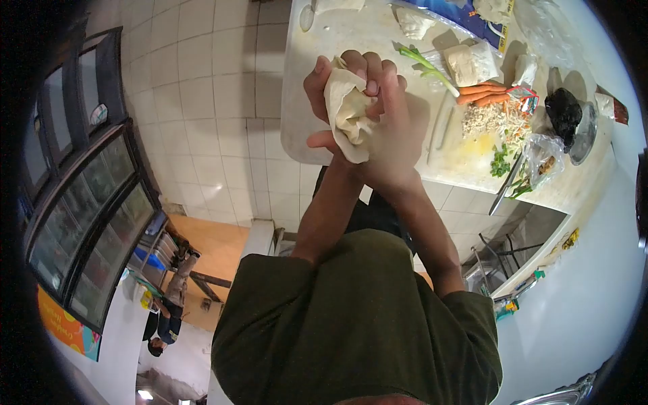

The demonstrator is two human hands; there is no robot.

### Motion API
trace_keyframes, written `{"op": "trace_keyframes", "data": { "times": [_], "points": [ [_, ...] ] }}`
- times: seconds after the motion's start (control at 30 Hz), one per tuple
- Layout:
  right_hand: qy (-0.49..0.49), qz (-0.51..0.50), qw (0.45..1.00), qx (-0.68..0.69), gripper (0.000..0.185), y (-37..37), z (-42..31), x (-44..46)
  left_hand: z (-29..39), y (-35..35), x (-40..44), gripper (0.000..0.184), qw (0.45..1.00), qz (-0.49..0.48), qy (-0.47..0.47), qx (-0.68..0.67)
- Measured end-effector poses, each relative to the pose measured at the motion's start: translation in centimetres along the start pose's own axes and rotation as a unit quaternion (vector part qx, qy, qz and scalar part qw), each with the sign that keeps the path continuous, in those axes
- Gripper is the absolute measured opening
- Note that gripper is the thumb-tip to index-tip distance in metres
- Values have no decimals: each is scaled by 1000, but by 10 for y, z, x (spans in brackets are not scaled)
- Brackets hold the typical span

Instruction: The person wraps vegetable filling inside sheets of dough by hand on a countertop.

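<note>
A pale, soft dough wrapper [347,111] is folded up between my hands, above the near left part of the white work table. My left hand [317,82] cups it from below and the left side, fingers curled at its edge. From the right, my right hand [398,131] presses on the wrapper, its fingertips at the fold; its back is blurred by motion. Whatever lies inside the wrapper is mostly hidden. Closest to the hands, a green onion [430,69] lies on the table.
Carrots [482,94], shredded vegetables [489,121], chopped greens [500,162] and a knife [505,187] lie right. Plastic bags [543,158], a black bag [563,116], white wrapped blocks [466,65] and a blue packet [466,19] stand around them. Another person [172,310] is far left.
</note>
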State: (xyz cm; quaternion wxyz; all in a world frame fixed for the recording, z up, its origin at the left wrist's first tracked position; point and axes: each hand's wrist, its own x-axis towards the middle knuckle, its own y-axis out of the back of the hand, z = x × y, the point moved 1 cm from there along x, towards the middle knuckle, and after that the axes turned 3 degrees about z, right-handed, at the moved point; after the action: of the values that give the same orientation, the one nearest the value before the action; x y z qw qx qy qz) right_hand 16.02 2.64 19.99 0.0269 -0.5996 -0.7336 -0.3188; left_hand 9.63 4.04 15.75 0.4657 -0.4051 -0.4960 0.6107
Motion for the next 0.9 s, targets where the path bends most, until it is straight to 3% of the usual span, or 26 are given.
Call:
{"op": "trace_keyframes", "data": {
  "times": [0.13, 0.2, 0.27, 0.5, 0.63, 0.7, 0.73, 0.83, 0.9],
  "points": [
    [21, 14, 1000, -1, 61, 0, -3, 12, 2, -21, -2, 54, 997, 61, -12, -40],
    [26, 18, 999, 0, 52, 0, -4, 15, 1, -39, -3, 50, 967, 251, -28, -43],
    [22, 18, 1000, 3, 43, 1, -5, 17, 3, -17, 0, 48, 983, 171, 19, -65],
    [-65, -13, 998, -2, 24, -1, -10, 11, 0, 15, 2, 45, 993, 92, 28, -68],
    [-84, 12, 992, 98, 19, -4, 3, 13, 1, 15, 0, 39, 965, 247, -18, 86],
    [-123, 31, 983, 135, 18, -8, 8, 14, 6, 3, -5, 36, 926, 270, -72, 255],
    [-142, 41, 977, 153, 19, -9, 10, 15, 6, 0, -6, 36, 892, 227, -121, 372],
    [-206, 13, 957, 203, 25, -6, 13, 26, -1, 10, -5, 40, 934, 213, -105, 268],
    [-253, 5, 927, 275, 23, -9, 19, 25, 5, 16, 0, 44, 977, 202, 8, 60]
  ]
}}
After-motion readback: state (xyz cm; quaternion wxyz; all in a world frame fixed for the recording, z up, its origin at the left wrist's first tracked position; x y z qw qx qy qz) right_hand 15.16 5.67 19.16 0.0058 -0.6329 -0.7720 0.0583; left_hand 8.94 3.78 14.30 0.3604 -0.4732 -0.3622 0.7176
